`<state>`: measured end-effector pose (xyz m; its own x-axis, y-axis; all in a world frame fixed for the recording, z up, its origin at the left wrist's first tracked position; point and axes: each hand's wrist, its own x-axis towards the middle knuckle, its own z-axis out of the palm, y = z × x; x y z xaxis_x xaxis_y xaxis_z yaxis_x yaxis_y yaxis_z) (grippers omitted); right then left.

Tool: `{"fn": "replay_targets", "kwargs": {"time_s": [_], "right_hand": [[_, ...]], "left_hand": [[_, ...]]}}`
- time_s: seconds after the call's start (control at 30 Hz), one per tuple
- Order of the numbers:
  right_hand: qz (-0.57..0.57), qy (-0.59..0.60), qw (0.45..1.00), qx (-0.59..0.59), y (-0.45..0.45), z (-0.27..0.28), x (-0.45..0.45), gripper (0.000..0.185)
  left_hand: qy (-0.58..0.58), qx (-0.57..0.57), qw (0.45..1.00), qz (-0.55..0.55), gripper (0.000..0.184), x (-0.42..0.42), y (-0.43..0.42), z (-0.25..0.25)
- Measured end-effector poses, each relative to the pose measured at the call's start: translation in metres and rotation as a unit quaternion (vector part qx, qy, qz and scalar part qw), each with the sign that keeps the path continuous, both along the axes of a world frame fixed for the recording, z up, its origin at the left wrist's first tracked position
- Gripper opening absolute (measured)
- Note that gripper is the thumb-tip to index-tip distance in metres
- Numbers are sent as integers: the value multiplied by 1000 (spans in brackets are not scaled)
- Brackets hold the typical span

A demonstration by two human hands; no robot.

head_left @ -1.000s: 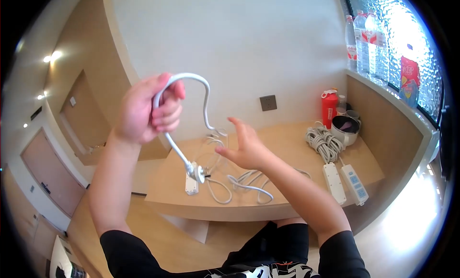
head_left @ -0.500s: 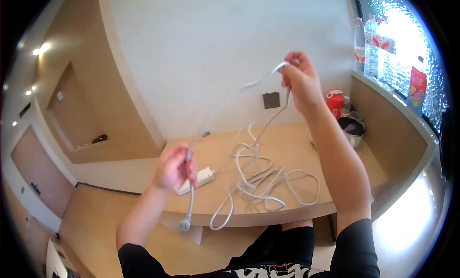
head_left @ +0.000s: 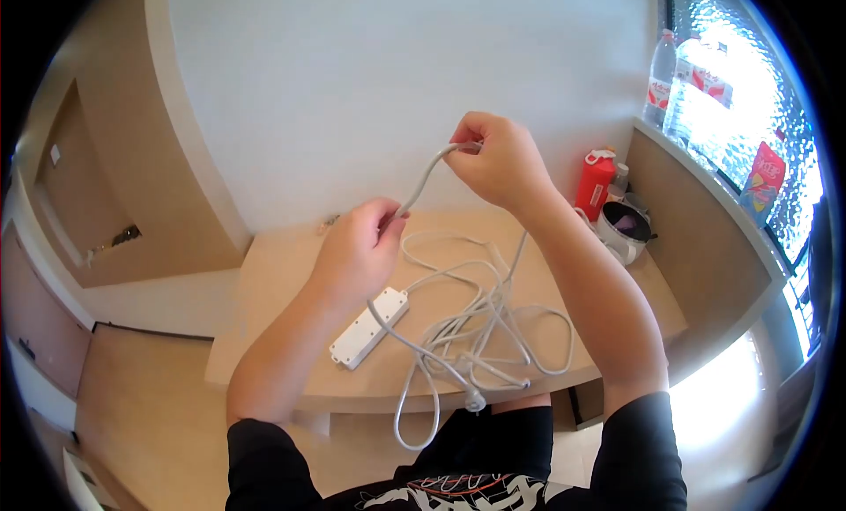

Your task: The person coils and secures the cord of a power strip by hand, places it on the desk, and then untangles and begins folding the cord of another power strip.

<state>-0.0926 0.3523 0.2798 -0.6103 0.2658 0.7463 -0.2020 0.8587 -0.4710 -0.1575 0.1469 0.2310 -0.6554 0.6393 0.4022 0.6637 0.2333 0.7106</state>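
A light grey power cord [head_left: 423, 178] arcs between my two raised hands above the desk. My left hand [head_left: 366, 242] is closed round it, and below that hand the cord runs down to a plug [head_left: 475, 400] hanging at the desk's front edge. Higher and to the right, my right hand [head_left: 498, 159] pinches the cord between thumb and fingers. From there the cord drops behind the right forearm to a loose tangle on the desk. A white power strip [head_left: 370, 329] lies on the desk below my left hand, its cord joining the tangle.
The wooden desk [head_left: 282, 273] has a raised side panel [head_left: 705, 211] on the right. By the panel stand a red bottle [head_left: 596, 183] and a white pot [head_left: 621, 233]. Plastic water bottles [head_left: 659, 79] and a red packet [head_left: 763, 181] line the windowsill.
My hands have come closer together, the left rising and the right lowering leftward. The plug has swung to the right. The stretch of cord between the hands is shorter.
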Motion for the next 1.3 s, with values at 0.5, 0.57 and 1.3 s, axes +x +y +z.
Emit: {"fn": "replay_targets", "kwargs": {"time_s": [0.5,0.57,1.3], "right_hand": [[158,-24,986,55,-23,-95,-1,23],[161,-76,984,-3,-27,-102,3,31],[213,-250,944,-33,-64,-149,2,22]], "left_hand": [[-258,512,807,-140,29,-22,100,-35],[-269,489,817,-148,28,-26,97,-39],[-208,535,800,-177,44,-44,23,-51]]}}
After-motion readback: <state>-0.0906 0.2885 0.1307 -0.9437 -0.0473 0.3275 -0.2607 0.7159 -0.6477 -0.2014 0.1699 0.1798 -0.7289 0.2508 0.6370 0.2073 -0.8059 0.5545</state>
